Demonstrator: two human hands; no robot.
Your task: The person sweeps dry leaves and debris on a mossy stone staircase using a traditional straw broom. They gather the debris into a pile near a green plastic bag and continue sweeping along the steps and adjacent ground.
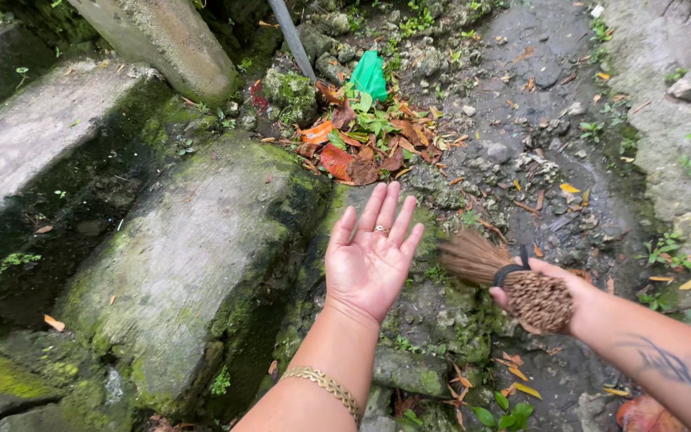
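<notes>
Here a stick broom (489, 268) is gripped at its bound butt end by the right hand (549, 300), just beside the left hand (371, 256), held flat, fingers spread, empty. Light, stiff, springy bristles are judged; the banded end is best grasped.

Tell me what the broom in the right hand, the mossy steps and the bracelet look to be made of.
Broom: a bundle of thin, dry brown plant sticks, matte, bound with a dark band; the cut ends show in the right hand.
Steps: rough grey concrete or stone, coated with green moss.
Bracelet: woven, gold-coloured, probably metal, slightly shiny.
</notes>
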